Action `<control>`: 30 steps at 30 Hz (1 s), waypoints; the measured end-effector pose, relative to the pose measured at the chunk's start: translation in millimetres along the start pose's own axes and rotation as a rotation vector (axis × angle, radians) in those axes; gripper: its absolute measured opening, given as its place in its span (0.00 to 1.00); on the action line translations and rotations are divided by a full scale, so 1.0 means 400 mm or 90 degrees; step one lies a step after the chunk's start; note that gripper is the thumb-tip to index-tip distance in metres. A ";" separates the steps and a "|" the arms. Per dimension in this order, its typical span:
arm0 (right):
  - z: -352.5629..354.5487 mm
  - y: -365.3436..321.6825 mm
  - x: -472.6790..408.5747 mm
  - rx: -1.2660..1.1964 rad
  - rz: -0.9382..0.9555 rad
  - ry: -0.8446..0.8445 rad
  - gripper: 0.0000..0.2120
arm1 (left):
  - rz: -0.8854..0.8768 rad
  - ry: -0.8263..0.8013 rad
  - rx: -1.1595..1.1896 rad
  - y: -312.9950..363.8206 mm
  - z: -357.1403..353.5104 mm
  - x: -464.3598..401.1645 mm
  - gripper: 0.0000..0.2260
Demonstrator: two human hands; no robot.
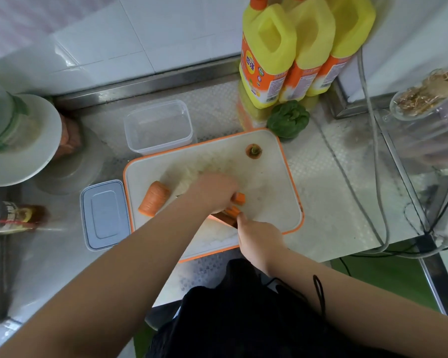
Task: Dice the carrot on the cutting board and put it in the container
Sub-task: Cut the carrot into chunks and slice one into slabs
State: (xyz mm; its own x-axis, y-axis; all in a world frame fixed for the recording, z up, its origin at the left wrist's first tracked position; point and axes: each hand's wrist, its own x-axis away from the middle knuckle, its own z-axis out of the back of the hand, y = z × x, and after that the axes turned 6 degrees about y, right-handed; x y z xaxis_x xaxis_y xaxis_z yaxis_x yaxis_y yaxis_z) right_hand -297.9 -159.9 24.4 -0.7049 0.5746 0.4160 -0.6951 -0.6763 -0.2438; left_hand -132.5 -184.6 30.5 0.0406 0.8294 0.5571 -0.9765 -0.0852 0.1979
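Dicing underway: carrot sticks (237, 202) are pinned on the cutting board (269, 182) under the left hand (212, 192), its grip curled on them. Right hand (259, 239) grip is closed on the knife (224, 218). Fingertips should be tucked back from the blade. Container (158, 127) sits beyond the grip, unfilled.

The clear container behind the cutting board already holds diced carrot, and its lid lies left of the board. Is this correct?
Not quite. The head view shows the clear container with no carrot in it. Its lid does lie left of the cutting board.
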 end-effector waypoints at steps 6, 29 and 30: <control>0.003 0.006 0.001 0.011 0.001 0.005 0.17 | -0.118 0.039 -0.181 0.002 -0.036 -0.025 0.04; -0.012 0.020 -0.013 0.012 0.002 0.010 0.12 | -0.074 0.063 0.031 -0.064 -0.053 -0.082 0.09; -0.012 0.020 -0.013 0.007 0.000 0.009 0.11 | -0.085 0.072 0.033 -0.062 -0.049 -0.073 0.08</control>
State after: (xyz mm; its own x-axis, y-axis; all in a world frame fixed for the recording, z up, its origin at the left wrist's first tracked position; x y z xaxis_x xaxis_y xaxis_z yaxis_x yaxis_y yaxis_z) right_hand -300.5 -166.3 16.2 -0.7069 0.5810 0.4034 -0.6936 -0.6811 -0.2345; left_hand -113.5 -196.0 -6.5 0.1417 0.8919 0.4294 -0.9517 0.0034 0.3070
